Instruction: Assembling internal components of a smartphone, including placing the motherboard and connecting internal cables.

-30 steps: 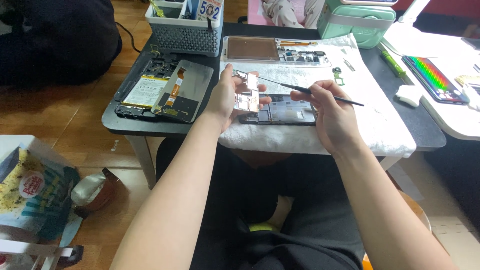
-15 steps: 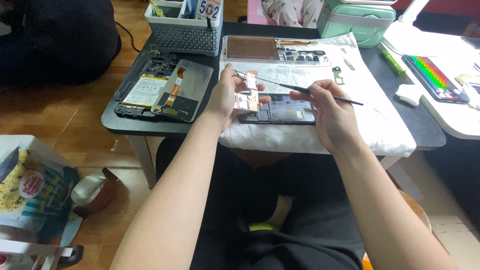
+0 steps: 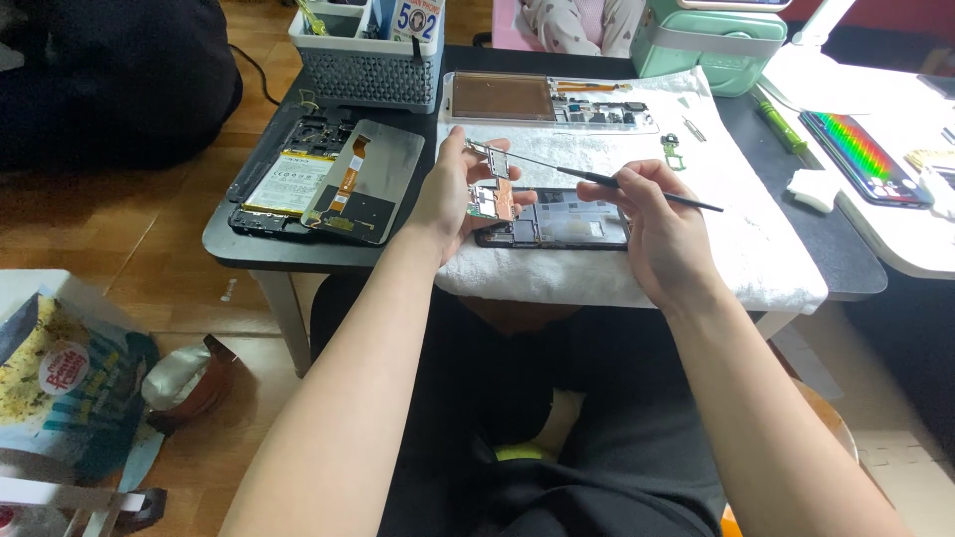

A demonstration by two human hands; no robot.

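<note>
My left hand (image 3: pixel 450 192) holds a small circuit board (image 3: pixel 494 194) lifted off the left end of an opened black phone body (image 3: pixel 567 221) that lies on a white towel (image 3: pixel 756 254). My right hand (image 3: pixel 652 224) pinches thin black tweezers (image 3: pixel 597 177) whose tip reaches left to the top of the board, near my left thumb. The board's underside is hidden by my fingers.
Another opened phone with a battery (image 3: pixel 288 179) and a grey back panel (image 3: pixel 363 184) lie at the table's left. A grey mesh basket (image 3: pixel 363 65) stands behind. A phone frame (image 3: pixel 542 99), small parts (image 3: pixel 671 149), a green screwdriver (image 3: pixel 776 119), a mint box (image 3: pixel 711 40) and a lit phone (image 3: pixel 860 159) sit right.
The board in my left hand has tilted up a little higher off the phone body. The tweezers' tip stays at its top edge; both hands shifted only slightly.
</note>
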